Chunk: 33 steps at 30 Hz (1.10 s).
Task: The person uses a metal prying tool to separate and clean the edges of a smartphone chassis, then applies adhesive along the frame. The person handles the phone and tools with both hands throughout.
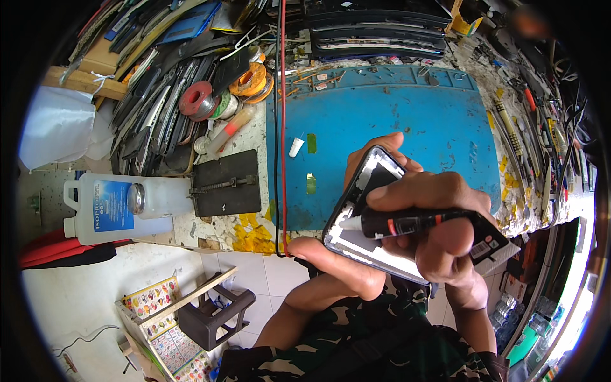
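Observation:
My left hand (340,267) is closed around a black-edged phone frame (382,173), thumb at its near left edge and fingers behind its far edge. The frame is tilted above the front of the blue mat. Its inside has a dark area and patchy white strips along the border. In my right hand (449,191) is a black glue tube (401,223) lying across the frame. The tube's white nozzle (349,224) points left, at the inner left border; whether it touches cannot be told. A small white cap (296,147) lies on the mat.
The blue mat (356,108) covers the bench. Left are a white jug (79,207), a clear bottle with a metal top (162,197), a black plate with a clamp bar (226,184) and wire spools (197,100). Red and black cables (284,127) hang across. Tools (512,130) crowd the right.

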Available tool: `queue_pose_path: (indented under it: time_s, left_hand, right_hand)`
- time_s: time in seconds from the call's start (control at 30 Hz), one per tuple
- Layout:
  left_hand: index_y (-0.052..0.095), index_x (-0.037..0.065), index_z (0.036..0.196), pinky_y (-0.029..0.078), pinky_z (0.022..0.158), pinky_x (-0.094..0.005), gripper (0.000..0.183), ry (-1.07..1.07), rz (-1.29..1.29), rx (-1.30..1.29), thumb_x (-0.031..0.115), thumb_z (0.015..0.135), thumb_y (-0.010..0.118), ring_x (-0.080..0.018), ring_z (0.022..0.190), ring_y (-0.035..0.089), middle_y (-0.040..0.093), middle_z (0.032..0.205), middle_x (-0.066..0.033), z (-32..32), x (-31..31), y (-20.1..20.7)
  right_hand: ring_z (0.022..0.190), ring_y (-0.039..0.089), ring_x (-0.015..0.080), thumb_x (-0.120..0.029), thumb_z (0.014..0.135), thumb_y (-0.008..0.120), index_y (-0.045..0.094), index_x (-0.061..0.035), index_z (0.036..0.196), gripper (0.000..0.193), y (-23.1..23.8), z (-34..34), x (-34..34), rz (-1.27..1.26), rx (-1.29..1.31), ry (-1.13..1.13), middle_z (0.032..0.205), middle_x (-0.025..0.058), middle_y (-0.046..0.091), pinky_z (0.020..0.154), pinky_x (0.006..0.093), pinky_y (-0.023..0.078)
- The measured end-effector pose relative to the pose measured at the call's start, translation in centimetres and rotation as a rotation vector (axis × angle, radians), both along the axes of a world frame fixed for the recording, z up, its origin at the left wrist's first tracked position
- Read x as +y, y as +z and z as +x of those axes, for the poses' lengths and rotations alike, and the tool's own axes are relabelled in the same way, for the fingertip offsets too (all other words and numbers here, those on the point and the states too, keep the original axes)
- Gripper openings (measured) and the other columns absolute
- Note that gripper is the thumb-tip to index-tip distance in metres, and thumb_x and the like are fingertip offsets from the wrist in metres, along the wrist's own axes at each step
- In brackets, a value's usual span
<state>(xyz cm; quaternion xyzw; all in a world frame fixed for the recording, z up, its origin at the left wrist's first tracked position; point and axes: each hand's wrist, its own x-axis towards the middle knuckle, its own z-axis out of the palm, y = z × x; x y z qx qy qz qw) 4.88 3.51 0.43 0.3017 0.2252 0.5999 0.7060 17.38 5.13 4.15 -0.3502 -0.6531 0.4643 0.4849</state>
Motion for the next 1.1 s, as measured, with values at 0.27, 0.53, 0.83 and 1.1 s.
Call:
queue_pose_path:
  time_s: [0.27,0.53,0.83,1.1]
  left_hand:
    - [0.033,0.002,0.146,0.046,0.102,-0.0381,0.094,0.118,-0.017,0.232,0.064,0.083,0.068,-0.0245,0.115,0.054,0.051,0.123,-0.0135,-0.3,-0.5,2.0]
    - [0.037,0.002,0.144,0.043,0.104,-0.0384,0.089,0.181,-0.003,0.25,0.062,0.082,0.058,-0.0241,0.115,0.053,0.051,0.127,-0.0137,0.4,-0.4,1.8]
    - [0.038,0.004,0.142,0.045,0.103,-0.0366,0.074,0.1,0.095,-0.01,0.044,0.089,0.07,-0.0218,0.114,0.054,0.052,0.122,-0.0115,0.0,-0.1,0.2]
    - [0.04,0.002,0.138,0.046,0.1,-0.035,0.062,0.091,0.151,-0.009,0.042,0.095,0.061,-0.0199,0.111,0.055,0.052,0.118,-0.0102,0.0,0.1,-0.4]
  right_hand:
    - [0.062,0.065,0.0169,-0.042,0.096,0.051,0.061,0.0039,0.097,0.047,-1.4,0.1,0.6,0.079,0.055,0.025,0.082,0.0114,0.068,0.104,0.0467,0.046]
    - [0.071,0.067,0.018,-0.031,0.096,0.053,0.061,0.0026,0.099,0.035,-1.2,0.2,0.8,0.194,-0.055,0.041,0.088,0.0119,0.07,0.098,0.0442,0.05]
    - [0.073,0.069,0.0213,-0.025,0.09,0.059,0.062,0.0023,0.096,0.028,-0.9,0.6,0.4,0.151,-0.056,0.079,0.092,0.0143,0.07,0.094,0.0432,0.053]
    - [0.079,0.07,0.0258,-0.032,0.095,0.06,0.062,0.0017,0.095,0.034,-0.7,-0.2,0.3,0.23,-0.02,-0.007,0.089,0.0125,0.07,0.094,0.0454,0.053]
